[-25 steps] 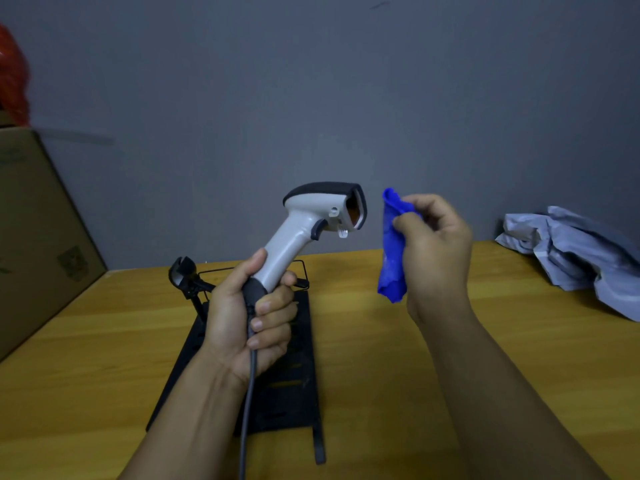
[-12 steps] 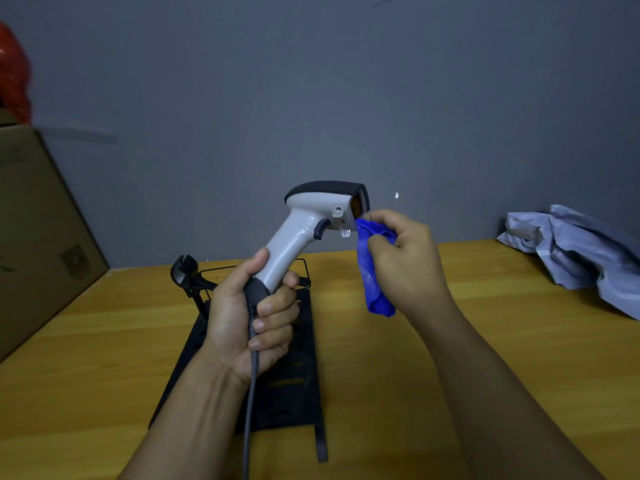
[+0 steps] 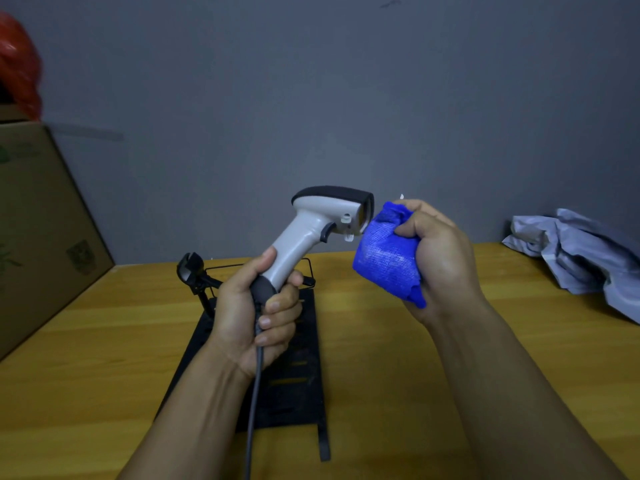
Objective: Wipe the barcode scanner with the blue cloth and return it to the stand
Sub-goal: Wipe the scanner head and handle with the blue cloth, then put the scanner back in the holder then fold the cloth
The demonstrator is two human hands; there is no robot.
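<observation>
Left hand (image 3: 254, 317) is wrapped tight around the dark lower grip of the barcode scanner (image 3: 313, 230), thumb up along the pale handle, 4 fingers curled across the front. Scanner is held up in the air above the surface (image 3: 398, 358), handle tilted, head pointing to the right. Body is light grey with a black cap on top and a dark trigger under the head. Its cable (image 3: 254, 403) drops straight down out of the fist and leaves the bottom edge of the view.

Right hand (image 3: 440, 258) is closed in a fist around the blue cloth (image 3: 388, 258), bunched up, with a rounded wad sticking out to the left. The top of the wad touches the scanner's front window (contact point partly hidden by the cloth itself). A tail of cloth hangs below the fist.

The stand (image 3: 294, 368) sits on the surface directly under the left hand: flat black slotted base plate, thin wire frame at its far end, a black clip-like holder (image 3: 188, 268) on a short neck at the far left. The scanner is well clear of it.

Other stuff: cardboard box (image 3: 41, 230) at the left edge, something red (image 3: 19, 64) on top of it (blurred), a crumpled grey plastic bag (image 3: 581, 251) on the surface at the far right, grey wall (image 3: 311, 98) behind everything.
</observation>
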